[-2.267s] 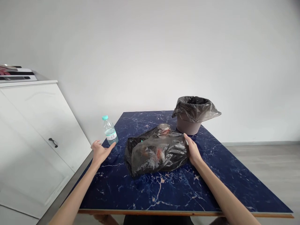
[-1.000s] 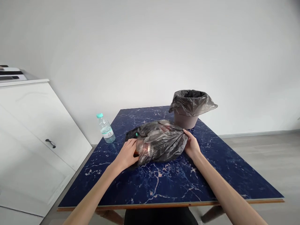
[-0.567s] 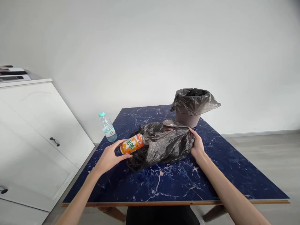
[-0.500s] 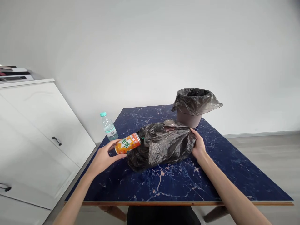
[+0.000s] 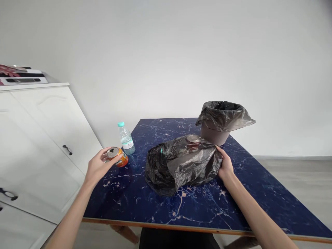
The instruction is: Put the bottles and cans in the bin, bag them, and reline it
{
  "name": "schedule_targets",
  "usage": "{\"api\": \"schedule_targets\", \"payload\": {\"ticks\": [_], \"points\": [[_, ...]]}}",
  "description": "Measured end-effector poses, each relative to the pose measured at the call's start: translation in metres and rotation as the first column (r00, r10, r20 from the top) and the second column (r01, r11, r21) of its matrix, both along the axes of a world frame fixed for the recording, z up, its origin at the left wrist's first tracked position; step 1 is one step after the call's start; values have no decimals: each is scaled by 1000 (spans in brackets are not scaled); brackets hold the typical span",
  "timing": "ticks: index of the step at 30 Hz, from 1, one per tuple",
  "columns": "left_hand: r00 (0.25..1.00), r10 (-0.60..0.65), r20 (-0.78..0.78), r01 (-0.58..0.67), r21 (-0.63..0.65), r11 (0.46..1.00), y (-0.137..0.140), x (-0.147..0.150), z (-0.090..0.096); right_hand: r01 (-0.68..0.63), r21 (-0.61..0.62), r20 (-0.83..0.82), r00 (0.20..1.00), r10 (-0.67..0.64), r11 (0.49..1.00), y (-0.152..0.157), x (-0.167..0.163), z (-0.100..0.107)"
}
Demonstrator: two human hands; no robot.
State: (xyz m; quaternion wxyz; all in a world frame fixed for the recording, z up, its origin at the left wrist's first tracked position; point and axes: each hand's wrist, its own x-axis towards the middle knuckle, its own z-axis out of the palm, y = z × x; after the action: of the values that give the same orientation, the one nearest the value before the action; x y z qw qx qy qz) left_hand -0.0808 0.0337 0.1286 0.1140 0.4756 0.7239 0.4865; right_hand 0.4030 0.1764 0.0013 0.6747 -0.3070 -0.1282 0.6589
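Note:
My left hand (image 5: pixel 100 164) is wrapped round an orange drink can (image 5: pixel 121 158) at the table's left side, its metal top tilted toward me. Just behind the can stands a clear plastic water bottle (image 5: pixel 128 141) with a turquoise cap. My right hand (image 5: pixel 225 164) grips the right end of a black plastic bag (image 5: pixel 193 169) lying on its side. The bag's mouth faces left and gapes. Through the thin film a round can end and something red show, and a bit of turquoise is visible near the mouth; the other contents are hidden.
A bin (image 5: pixel 214 134) lined with a black bag stands at the back right of the blue marbled table (image 5: pixel 166 127). On the left is a white cabinet (image 5: pixel 49 128) with dark handles, with boxes (image 5: pixel 23 76) on top. A white wall rises behind.
My left hand has drawn the can left, away from the bag's mouth to beside the bottle, and turned it more upright. The right hand keeps its grip on the bag. The view has shifted slightly.

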Motion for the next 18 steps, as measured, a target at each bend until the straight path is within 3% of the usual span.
{"api": "schedule_targets", "payload": {"ticks": [6, 14, 16, 18], "points": [[992, 98, -78, -100, -25, 995, 32, -4, -17, 5, 0, 16, 1000, -5, 1000, 0, 2, -2], [992, 62, -112, -65, -23, 998, 47, 3, -24, -2, 7, 21, 1000, 2, 1000, 1, 2, -1], [962, 116, -245, -95, 94, 991, 37, 15, -27, -5, 8, 21, 1000, 4, 1000, 0, 1, -1], [885, 162, -435, -34, 287, 957, 24, 34, -31, -5, 6, 18, 1000, 5, 1000, 0, 1, 0]]}}
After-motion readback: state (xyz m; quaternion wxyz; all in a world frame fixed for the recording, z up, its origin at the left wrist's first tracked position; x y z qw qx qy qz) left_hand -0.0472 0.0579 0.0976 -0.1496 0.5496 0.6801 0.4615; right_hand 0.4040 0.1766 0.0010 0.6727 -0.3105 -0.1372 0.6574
